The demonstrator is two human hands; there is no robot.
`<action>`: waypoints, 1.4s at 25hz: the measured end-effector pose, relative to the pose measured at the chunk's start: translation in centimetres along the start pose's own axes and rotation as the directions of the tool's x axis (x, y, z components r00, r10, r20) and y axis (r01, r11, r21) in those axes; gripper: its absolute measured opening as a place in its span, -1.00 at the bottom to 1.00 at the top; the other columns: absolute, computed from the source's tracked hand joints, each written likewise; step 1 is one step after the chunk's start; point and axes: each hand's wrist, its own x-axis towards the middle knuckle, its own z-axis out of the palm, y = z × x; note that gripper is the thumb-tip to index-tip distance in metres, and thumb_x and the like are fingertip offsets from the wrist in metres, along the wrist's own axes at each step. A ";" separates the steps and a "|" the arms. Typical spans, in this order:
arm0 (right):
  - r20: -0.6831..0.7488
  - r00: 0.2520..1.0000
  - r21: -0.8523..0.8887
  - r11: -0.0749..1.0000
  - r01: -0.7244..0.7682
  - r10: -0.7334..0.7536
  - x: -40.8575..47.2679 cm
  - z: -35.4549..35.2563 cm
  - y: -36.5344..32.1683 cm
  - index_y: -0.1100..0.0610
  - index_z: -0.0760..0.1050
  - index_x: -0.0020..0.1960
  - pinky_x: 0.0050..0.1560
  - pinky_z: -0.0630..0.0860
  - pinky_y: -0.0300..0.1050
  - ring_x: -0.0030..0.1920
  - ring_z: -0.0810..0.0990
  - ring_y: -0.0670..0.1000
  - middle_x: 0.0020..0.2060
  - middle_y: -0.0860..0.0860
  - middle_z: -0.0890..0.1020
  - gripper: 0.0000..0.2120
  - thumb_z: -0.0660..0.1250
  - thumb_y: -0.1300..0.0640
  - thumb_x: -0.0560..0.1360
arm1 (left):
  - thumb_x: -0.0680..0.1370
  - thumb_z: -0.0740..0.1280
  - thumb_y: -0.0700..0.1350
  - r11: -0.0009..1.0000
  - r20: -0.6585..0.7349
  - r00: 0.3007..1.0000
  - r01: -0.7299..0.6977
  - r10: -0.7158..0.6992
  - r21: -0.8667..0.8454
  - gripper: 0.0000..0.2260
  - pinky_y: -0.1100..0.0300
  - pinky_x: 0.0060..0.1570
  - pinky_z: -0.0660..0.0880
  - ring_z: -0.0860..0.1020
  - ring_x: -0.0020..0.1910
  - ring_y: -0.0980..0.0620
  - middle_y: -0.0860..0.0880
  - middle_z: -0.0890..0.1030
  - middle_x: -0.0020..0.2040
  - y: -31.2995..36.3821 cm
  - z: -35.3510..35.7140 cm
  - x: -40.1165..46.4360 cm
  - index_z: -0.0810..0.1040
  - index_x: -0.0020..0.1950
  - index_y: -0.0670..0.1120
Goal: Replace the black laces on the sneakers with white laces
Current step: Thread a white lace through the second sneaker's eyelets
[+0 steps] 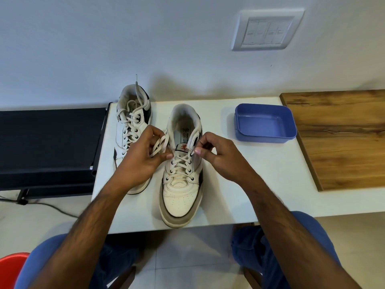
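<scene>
The person sits with knees in blue jeans (260, 259) under the near edge of a white table (260, 184), forearms reaching forward over it. A red chair (11, 268) shows at the lower left corner.

Nearest on the table stands the near sneaker (180, 197), white with a grey sole, toe pointing toward the person. A white lace (180, 163) is already crossed through its lower eyelets. The left hand (139, 161) sits at the sneaker's left side, fingers curled round a bunched loop of that lace, thumb pressed against the eyelet row. The right hand (216, 155) is at the sneaker's right side, thumb and forefinger pinching the other lace end beside an upper eyelet; the lace tip itself is too small to make out.

Just behind and left of the left hand lies the far sneaker (133, 126), partly hidden by it, fully laced in white, one lace end standing up past its collar.

To the right, well apart from the shoes, a blue plastic tub (265, 124) rests on the table. Beyond it a wooden board (337, 134) covers the table's right end. A black stand (50, 142) is left of the table. On the wall behind is a white switch plate (267, 30).
</scene>
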 end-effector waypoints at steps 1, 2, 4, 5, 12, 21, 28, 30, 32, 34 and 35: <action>0.007 1.000 0.029 1.000 -0.004 0.004 -0.1 -0.3 0.0 -0.02 0.52 -0.08 0.02 0.49 -0.13 -0.10 0.57 -0.14 -0.17 -0.17 0.64 -0.89 0.37 0.14 0.60 | 0.53 0.47 -0.26 0.999 0.029 0.999 -0.017 0.018 -0.042 -0.67 -0.02 0.17 0.55 0.67 -0.01 0.04 0.05 0.70 -0.07 0.0 0.0 0.0 0.41 0.09 0.07; 0.014 1.000 0.044 0.999 -0.010 0.010 -0.1 -0.5 0.1 -0.01 0.51 -0.08 0.01 0.49 -0.13 -0.07 0.59 -0.06 -0.14 -0.12 0.65 -0.89 0.36 0.15 0.61 | 0.53 0.45 -0.26 0.998 0.050 0.998 -0.033 0.036 -0.061 -0.67 -0.09 0.19 0.54 0.67 0.00 0.00 0.04 0.70 -0.06 -0.1 -0.1 0.0 0.41 0.10 0.07; 0.045 0.999 0.048 0.999 -0.025 0.023 -0.1 -1.0 0.3 0.03 0.51 -0.06 0.02 0.49 -0.11 -0.04 0.60 0.00 -0.12 -0.05 0.67 -0.91 0.35 0.16 0.62 | 0.55 0.44 -0.27 0.997 0.092 0.995 -0.042 0.048 -0.070 -0.68 -0.12 0.21 0.53 0.66 0.02 -0.03 0.03 0.68 -0.04 -0.2 0.0 0.0 0.42 0.12 0.05; 0.069 0.997 0.039 0.999 -0.032 0.030 -0.2 -1.1 0.4 0.03 0.51 -0.07 0.00 0.48 -0.14 -0.05 0.60 -0.02 -0.12 -0.06 0.67 -0.90 0.35 0.17 0.62 | 0.55 0.44 -0.28 0.997 0.121 0.992 -0.035 0.044 -0.076 -0.70 -0.11 0.22 0.53 0.65 0.03 -0.05 0.01 0.67 -0.03 -0.4 0.1 -0.1 0.42 0.12 0.03; 0.134 0.988 0.002 0.997 -0.075 0.074 -0.5 -1.5 0.3 0.01 0.50 -0.07 -0.04 0.46 -0.26 -0.06 0.61 -0.11 -0.08 -0.05 0.70 -0.88 0.33 0.18 0.63 | 0.53 0.47 -0.28 0.993 0.196 0.981 0.004 0.018 -0.114 -0.71 -0.05 0.14 0.51 0.62 0.02 -0.15 -0.08 0.67 -0.04 -0.7 0.0 -0.1 0.42 0.11 -0.05; -0.215 0.976 0.008 0.999 -0.040 0.041 0.3 -1.7 0.7 0.01 0.46 -0.09 -0.09 0.51 -0.18 -0.17 0.56 -0.06 -0.19 -0.05 0.61 -0.84 0.44 0.13 0.56 | 0.50 0.45 0.10 0.980 0.000 0.991 -0.131 0.132 -0.151 -0.79 0.03 -0.28 0.54 0.56 -0.28 -0.07 -0.18 0.62 -0.08 -0.2 -2.3 -0.6 0.51 -0.01 0.06; -0.283 0.925 -0.230 0.954 0.190 -0.253 0.3 0.8 -0.2 -0.01 0.55 0.04 0.08 0.48 0.21 0.09 0.49 0.03 0.05 -0.09 0.50 -0.88 0.36 0.14 0.52 | 0.59 0.43 -0.10 0.920 -0.334 0.858 -0.350 0.391 0.177 -0.96 0.08 -0.17 0.50 0.55 -0.14 0.07 0.16 0.58 -0.12 0.2 -3.7 -0.8 0.61 -0.02 0.05; -0.252 0.933 -0.202 0.957 0.209 -0.257 0.3 1.5 -0.6 0.02 0.58 0.08 0.11 0.48 0.21 0.12 0.49 0.03 0.06 -0.06 0.52 -0.84 0.32 0.16 0.52 | 0.61 0.41 -0.15 0.917 -0.428 0.812 -0.366 0.398 0.158 -0.87 0.01 -0.08 0.52 0.59 -0.05 -0.04 0.21 0.63 -0.06 0.1 -3.9 -0.9 0.63 0.03 0.09; -0.245 0.938 -0.169 0.964 0.206 -0.243 0.1 1.8 -0.8 0.02 0.59 0.10 0.11 0.49 0.19 0.13 0.50 0.03 0.06 -0.06 0.52 -0.81 0.31 0.17 0.52 | 0.62 0.38 -0.22 0.928 -0.491 0.798 -0.367 0.350 0.064 -0.81 -0.07 0.07 0.55 0.62 0.05 -0.12 0.17 0.67 0.00 0.0 -3.9 -0.8 0.65 0.07 0.08; -0.258 0.934 -0.139 0.966 0.219 -0.249 0.0 2.0 -1.1 0.02 0.59 0.11 0.13 0.49 0.14 0.11 0.52 0.02 0.05 -0.08 0.52 -0.80 0.31 0.20 0.53 | 0.64 0.33 -0.28 0.919 -0.470 0.822 -0.390 0.321 -0.054 -0.83 -0.18 0.11 0.57 0.66 0.01 -0.18 -0.04 0.71 0.01 0.2 -3.5 -0.8 0.65 0.11 -0.05; -0.261 0.930 -0.120 0.965 0.235 -0.259 0.0 2.1 -1.3 0.03 0.59 0.11 0.13 0.49 0.10 0.09 0.54 0.01 0.03 -0.09 0.53 -0.80 0.32 0.23 0.54 | 0.64 0.30 -0.29 0.911 -0.430 0.843 -0.400 0.323 -0.100 -0.84 -0.18 0.05 0.58 0.67 -0.08 -0.19 -0.09 0.71 0.00 0.5 -3.1 -0.9 0.62 0.14 -0.09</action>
